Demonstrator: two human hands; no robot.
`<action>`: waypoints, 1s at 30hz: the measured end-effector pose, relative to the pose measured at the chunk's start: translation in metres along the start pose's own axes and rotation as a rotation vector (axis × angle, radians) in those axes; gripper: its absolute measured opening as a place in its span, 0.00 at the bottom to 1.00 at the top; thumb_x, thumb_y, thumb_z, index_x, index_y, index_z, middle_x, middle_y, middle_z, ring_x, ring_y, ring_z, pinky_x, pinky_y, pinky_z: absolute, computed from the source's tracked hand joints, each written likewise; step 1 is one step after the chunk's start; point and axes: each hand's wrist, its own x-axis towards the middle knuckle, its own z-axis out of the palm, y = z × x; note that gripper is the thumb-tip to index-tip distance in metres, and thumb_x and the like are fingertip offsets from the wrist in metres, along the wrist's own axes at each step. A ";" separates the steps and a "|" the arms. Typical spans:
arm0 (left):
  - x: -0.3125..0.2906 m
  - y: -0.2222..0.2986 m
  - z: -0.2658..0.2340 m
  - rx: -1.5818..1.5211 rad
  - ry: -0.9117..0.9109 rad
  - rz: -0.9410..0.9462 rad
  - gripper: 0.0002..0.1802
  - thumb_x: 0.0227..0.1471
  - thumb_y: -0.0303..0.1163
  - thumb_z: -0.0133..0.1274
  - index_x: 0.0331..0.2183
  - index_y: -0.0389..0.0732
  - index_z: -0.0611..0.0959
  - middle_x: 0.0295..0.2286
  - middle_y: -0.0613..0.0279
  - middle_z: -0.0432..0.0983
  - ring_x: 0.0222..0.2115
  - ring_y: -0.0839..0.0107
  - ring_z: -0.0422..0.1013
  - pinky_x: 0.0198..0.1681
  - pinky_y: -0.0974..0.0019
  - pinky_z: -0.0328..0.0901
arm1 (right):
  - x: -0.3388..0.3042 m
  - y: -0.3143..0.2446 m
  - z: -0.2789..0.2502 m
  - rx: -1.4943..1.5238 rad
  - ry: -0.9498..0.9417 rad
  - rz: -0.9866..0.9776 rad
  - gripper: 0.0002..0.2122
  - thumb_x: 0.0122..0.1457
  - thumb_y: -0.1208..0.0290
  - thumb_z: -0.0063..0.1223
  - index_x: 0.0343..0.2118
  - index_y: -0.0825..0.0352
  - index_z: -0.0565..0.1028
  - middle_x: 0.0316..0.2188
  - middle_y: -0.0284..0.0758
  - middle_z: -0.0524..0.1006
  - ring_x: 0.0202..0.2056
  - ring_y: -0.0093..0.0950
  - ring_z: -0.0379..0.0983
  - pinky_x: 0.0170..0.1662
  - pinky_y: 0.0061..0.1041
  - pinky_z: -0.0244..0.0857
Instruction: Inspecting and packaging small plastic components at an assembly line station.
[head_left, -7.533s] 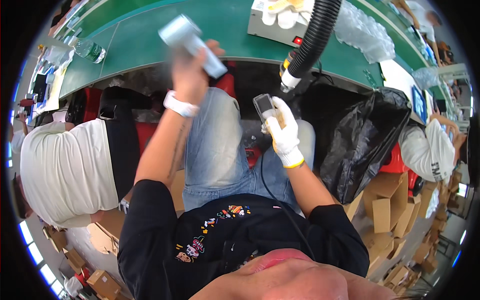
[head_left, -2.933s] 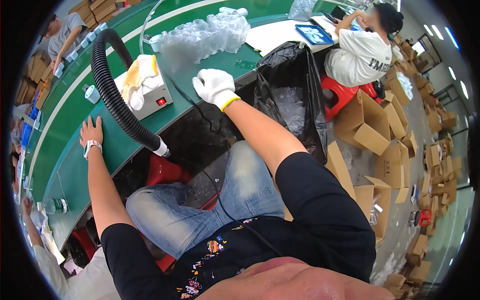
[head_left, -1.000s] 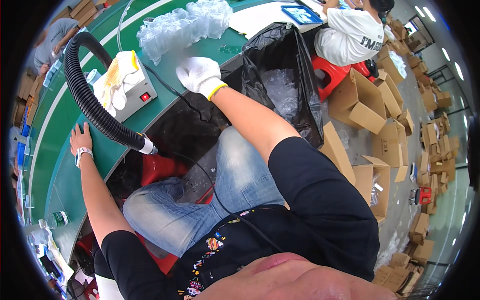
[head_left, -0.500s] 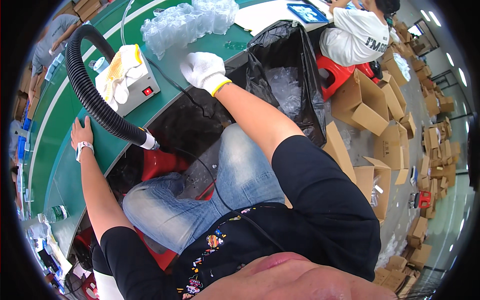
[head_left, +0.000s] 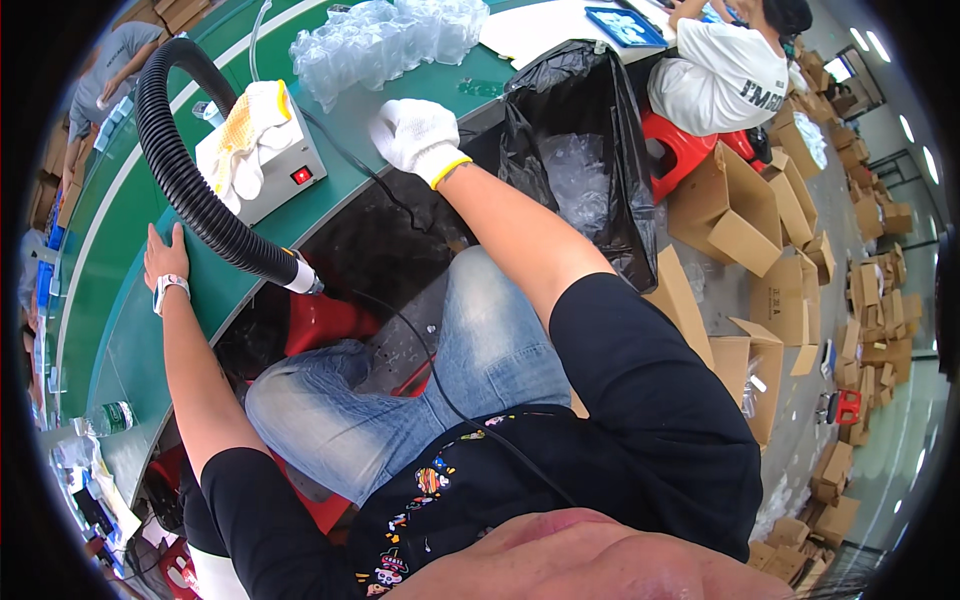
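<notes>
My left hand [head_left: 166,256], bare and with a white watch at the wrist, rests flat on the green table [head_left: 130,345], its fingers stretched out. A white knit glove with a yellow cuff covers my right hand [head_left: 413,136]. That hand is curled into a loose fist at the table's near edge; no object shows in it. Between my hands stands a grey metal box [head_left: 285,178] with a lit red switch. Draped over the box is a spare white and yellow glove [head_left: 247,140]. A black ribbed hose [head_left: 165,150] arches in front of the box, close to my left hand.
Clear plastic cups or packs [head_left: 380,50] cluster on the far table. A black-bagged bin [head_left: 640,200] with clear plastic inside stands right of my right hand. Cardboard boxes [head_left: 725,205] crowd the floor. A co-worker in a white shirt [head_left: 715,75] sits at upper right. A bottle [head_left: 108,419] lies at left.
The view has shifted slightly, so most things sit a little farther right. Both hands stay in about the same places on the table; nothing has been picked up.
</notes>
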 end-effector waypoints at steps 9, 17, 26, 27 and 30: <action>0.004 -0.004 0.006 -0.029 0.024 0.025 0.43 0.60 0.69 0.37 0.68 0.56 0.62 0.68 0.61 0.55 0.68 0.56 0.53 0.68 0.43 0.49 | 0.001 0.004 0.008 0.038 0.101 -0.051 0.16 0.62 0.51 0.48 0.30 0.58 0.80 0.32 0.36 0.82 0.38 0.40 0.79 0.42 0.41 0.73; -0.001 -0.001 0.000 -0.024 0.004 0.010 0.43 0.60 0.69 0.36 0.68 0.56 0.63 0.68 0.62 0.55 0.68 0.56 0.52 0.68 0.43 0.48 | 0.001 0.008 0.016 0.093 0.184 -0.078 0.14 0.59 0.52 0.53 0.27 0.58 0.79 0.29 0.37 0.81 0.34 0.43 0.79 0.37 0.42 0.72; 0.003 -0.003 0.004 -0.022 -0.003 0.018 0.43 0.60 0.69 0.37 0.68 0.57 0.62 0.68 0.62 0.55 0.68 0.56 0.52 0.69 0.44 0.48 | 0.001 0.009 0.019 0.076 0.206 -0.095 0.13 0.59 0.53 0.54 0.27 0.57 0.79 0.27 0.36 0.81 0.33 0.42 0.78 0.36 0.41 0.72; 0.003 -0.003 0.004 -0.020 -0.002 0.016 0.43 0.60 0.69 0.37 0.68 0.57 0.62 0.68 0.62 0.55 0.68 0.56 0.52 0.69 0.44 0.48 | 0.001 0.009 0.019 0.070 0.193 -0.078 0.13 0.59 0.53 0.54 0.27 0.57 0.79 0.27 0.36 0.80 0.33 0.42 0.78 0.36 0.41 0.72; 0.002 -0.003 0.004 -0.043 0.030 0.019 0.43 0.60 0.68 0.37 0.68 0.57 0.62 0.68 0.62 0.56 0.68 0.57 0.52 0.68 0.44 0.48 | 0.002 0.009 0.019 0.071 0.213 -0.097 0.13 0.59 0.53 0.54 0.27 0.57 0.79 0.27 0.36 0.81 0.33 0.42 0.78 0.36 0.41 0.72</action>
